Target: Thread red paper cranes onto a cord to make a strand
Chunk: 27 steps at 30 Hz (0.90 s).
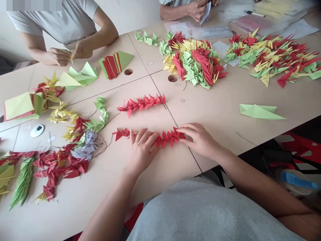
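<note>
A string of red folded-paper cranes [167,138] lies across the table in front of me. Over its middle is my left hand [142,149], palm down, with the index finger and thumb closing on the cranes and the other fingers spread along them. My right hand [200,138] pinches the crane at the right end between thumb and fingers. Parallel to this string, a little farther off, rests a second string of red paper cranes [142,103]. Part of the near string is hidden under my left fingers.
Left lie red crane strings [54,164], a grey-purple bundle [86,145] and a white disc [37,131]. Crane piles [198,62] are farther back. A green folded paper [262,112] lies right. Two people work across the table; one person's hands [72,55] hold yellow paper.
</note>
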### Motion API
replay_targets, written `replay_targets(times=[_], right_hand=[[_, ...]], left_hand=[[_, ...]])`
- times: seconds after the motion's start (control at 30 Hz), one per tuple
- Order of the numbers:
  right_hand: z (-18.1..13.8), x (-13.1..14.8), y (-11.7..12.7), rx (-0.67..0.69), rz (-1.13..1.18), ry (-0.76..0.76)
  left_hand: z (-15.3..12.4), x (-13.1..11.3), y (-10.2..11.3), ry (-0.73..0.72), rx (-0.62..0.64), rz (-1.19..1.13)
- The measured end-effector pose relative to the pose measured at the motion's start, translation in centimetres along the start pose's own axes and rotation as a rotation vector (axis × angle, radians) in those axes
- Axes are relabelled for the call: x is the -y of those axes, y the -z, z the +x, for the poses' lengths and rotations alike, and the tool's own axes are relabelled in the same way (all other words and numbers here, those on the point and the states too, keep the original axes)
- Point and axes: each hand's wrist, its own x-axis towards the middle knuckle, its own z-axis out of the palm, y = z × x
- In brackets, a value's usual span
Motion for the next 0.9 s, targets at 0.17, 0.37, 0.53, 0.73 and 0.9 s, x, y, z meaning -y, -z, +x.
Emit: replay_targets(times=[0.17, 0.37, 0.53, 0.73, 0.9], right_hand=[[0.4, 0.0, -0.1, -0.021, -0.026, -0.027], [0.3, -0.5, 0.2, -0.075, -0.122, -0.065], [0.2, -0.5, 0.8, -0.077, -0.137, -0.077], [-0.3, 0.1, 1.6, -0.083, -0.194, -0.067], [1.0, 1.9, 1.7, -0.119, -0.134, 0.055]], left_hand=[[0.7, -0.6, -0.3, 0.026, 0.022, 0.005], [2.3, -2.0, -0.8, 0.096, 0.002, 0.003], [3.1, -2.7, -0.8, 0.120, 0.026, 0.006], [1.4, -0.6, 0.8, 0.091, 0.067, -0.033], [0.1, 2.5, 2.6, 0.117, -0.002, -0.090]])
